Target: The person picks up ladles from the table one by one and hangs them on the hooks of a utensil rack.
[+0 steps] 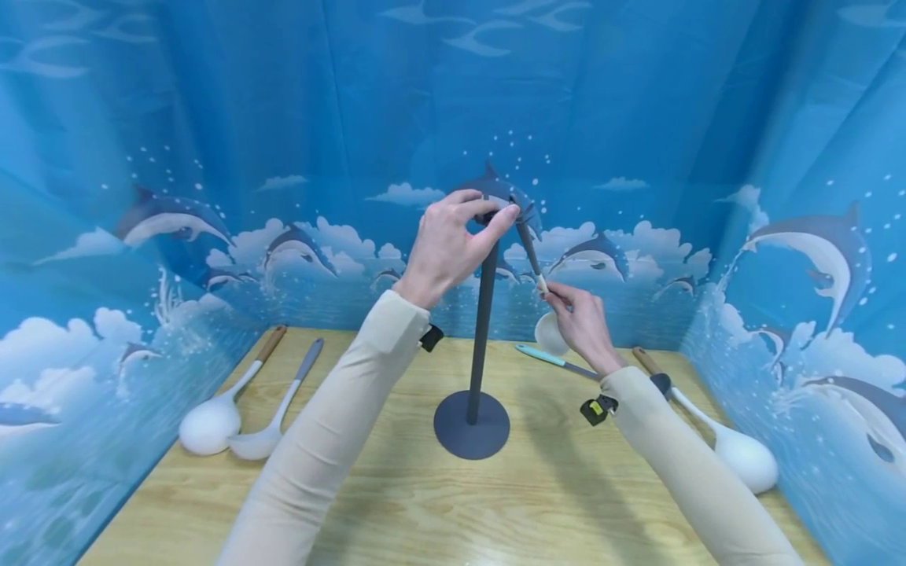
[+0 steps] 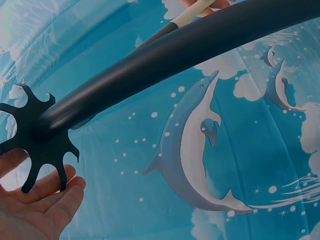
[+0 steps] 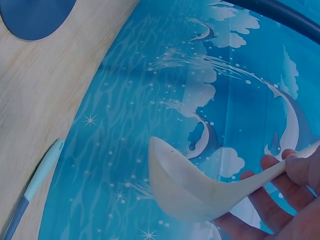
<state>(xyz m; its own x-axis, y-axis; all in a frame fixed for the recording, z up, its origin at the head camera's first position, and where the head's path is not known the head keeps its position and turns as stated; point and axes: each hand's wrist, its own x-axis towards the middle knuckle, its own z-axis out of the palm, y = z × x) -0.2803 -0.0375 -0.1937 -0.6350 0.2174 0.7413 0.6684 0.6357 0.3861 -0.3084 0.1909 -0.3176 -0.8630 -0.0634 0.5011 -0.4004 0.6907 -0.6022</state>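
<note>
A dark utensil stand (image 1: 483, 338) with a round base rises from the table, topped by a wheel of hooks (image 2: 37, 132). My left hand (image 1: 456, 244) is up at this wheel, thumb and fingers around its hooks. Past the hooks, its fingertips (image 2: 75, 185) show in the left wrist view. Lower and to the right, my right hand (image 1: 583, 322) pinches a white ladle (image 3: 187, 192) by its pale shaft. The ladle's bowl hangs down, and its dark handle (image 1: 528, 245) slants up to the hooks, where its end overlaps my left fingertips.
On the table's left lie a white ladle with a brown handle (image 1: 211, 425) and one with a grey handle (image 1: 258, 442). A turquoise-handled utensil (image 1: 541, 355) lies behind my right wrist. Another brown-handled utensil (image 1: 746, 460) lies at the right edge. Dolphin-print curtains (image 1: 340, 102) enclose the table.
</note>
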